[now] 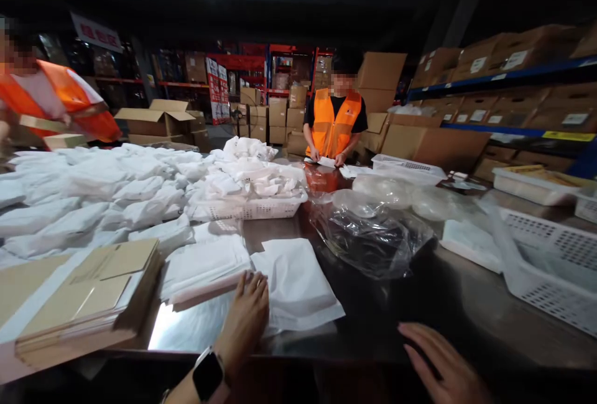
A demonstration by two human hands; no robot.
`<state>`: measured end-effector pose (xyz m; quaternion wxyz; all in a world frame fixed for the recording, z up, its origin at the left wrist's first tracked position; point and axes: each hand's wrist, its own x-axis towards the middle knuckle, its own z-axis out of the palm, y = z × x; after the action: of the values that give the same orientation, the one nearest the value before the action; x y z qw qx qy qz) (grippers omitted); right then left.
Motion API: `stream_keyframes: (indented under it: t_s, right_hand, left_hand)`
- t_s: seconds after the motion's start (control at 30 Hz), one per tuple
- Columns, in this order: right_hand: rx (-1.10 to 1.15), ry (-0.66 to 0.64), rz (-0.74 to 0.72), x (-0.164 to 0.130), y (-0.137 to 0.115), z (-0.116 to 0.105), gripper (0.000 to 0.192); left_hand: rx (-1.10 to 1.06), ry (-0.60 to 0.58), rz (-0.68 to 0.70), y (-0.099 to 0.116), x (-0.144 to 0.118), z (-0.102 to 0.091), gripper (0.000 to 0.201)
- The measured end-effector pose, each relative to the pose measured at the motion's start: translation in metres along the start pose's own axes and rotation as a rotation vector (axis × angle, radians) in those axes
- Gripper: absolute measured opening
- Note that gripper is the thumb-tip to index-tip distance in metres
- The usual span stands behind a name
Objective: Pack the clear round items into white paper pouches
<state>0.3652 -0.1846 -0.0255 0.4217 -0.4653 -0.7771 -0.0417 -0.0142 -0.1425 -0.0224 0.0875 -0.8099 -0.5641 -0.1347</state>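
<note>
Warehouse, dark tabletop (420,304). Near edge: left hand (245,320) flat, fingers together, on a white pouch (298,283); right hand (441,363) open, fingers apart, resting bare. Cardboard stack (88,295) at near left corner. Behind: clear bag (373,236), basket (252,205) of pouches. Far edge: person in orange vest (333,121).

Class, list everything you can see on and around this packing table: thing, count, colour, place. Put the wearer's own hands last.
white pouch: one, white, table front centre
stacked pouches: small pile, white, left of it
flat cardboard: stack, brown, front left
bagged parcels: large heap, white, left half
mesh basket: one, white, mid-table, full
clear plastic bag: one, crumpled, centre right
empty basket: one, white, right edge
co-worker: one, orange vest, far end
second person: one, orange vest, far left
shelf boxes: many, brown, right
left hand: watch on wrist, fingertips touching the pouch
right hand: flat on the table, holding nothing
</note>
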Motion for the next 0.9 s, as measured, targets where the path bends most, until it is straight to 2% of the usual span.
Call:
stream_keyframes:
  t_s: [0.07, 0.13, 0.23, 0.33, 0.43, 0.5, 0.53, 0.6, 0.7, 0.77, 0.83, 0.9]
  right_hand:
    - [-0.08, -0.141, -0.293, 0.045, -0.024, 0.03, 0.039]
    - [-0.095, -0.298, -0.496, 0.083, -0.045, 0.055, 0.038]
    - [0.004, -0.48, -0.681, 0.115, -0.054, 0.075, 0.044]
    - [0.036, -0.552, -0.772, 0.121, -0.041, 0.081, 0.058]
    - [-0.028, -0.555, -0.803, 0.117, -0.031, 0.091, 0.054]
    - [-0.016, -0.529, -0.834, 0.117, -0.03, 0.101, 0.047]
    - [0.021, -0.502, -0.833, 0.119, -0.031, 0.106, 0.043]
    - [0.139, -0.437, -0.77, 0.13, -0.033, 0.112, 0.038]
    - [0.346, -0.295, -0.449, 0.161, -0.033, 0.112, 0.037]
    - [0.449, -0.219, -0.268, 0.183, -0.03, 0.108, 0.04]
    - [0.498, -0.203, -0.242, 0.197, -0.025, 0.104, 0.043]
    - [0.479, -0.263, -0.382, 0.197, -0.021, 0.103, 0.053]
  left_hand:
    - [0.029, -0.055, 0.03, -0.004, 0.011, -0.002, 0.049]
    - [0.023, -0.093, 0.045, -0.014, 0.021, -0.008, 0.048]
    - [0.019, -0.099, 0.043, -0.031, 0.025, -0.02, 0.042]
    - [0.031, 0.015, 0.052, -0.04, 0.02, -0.026, 0.045]
    - [-0.018, 0.06, 0.27, -0.041, 0.018, -0.028, 0.069]
    - [-0.132, 0.021, 0.409, -0.042, 0.025, -0.031, 0.065]
    - [-0.214, 0.019, 0.431, -0.043, 0.031, -0.034, 0.058]
    - [-0.424, 0.059, 0.366, -0.046, 0.048, -0.041, 0.041]
    - [-0.707, 0.168, 0.092, -0.051, 0.078, -0.054, 0.016]
    - [-0.778, 0.213, -0.031, -0.054, 0.095, -0.062, 0.017]
    - [-0.784, 0.22, -0.043, -0.054, 0.108, -0.068, 0.02]
    - [-0.794, 0.22, -0.024, -0.054, 0.117, -0.072, 0.019]
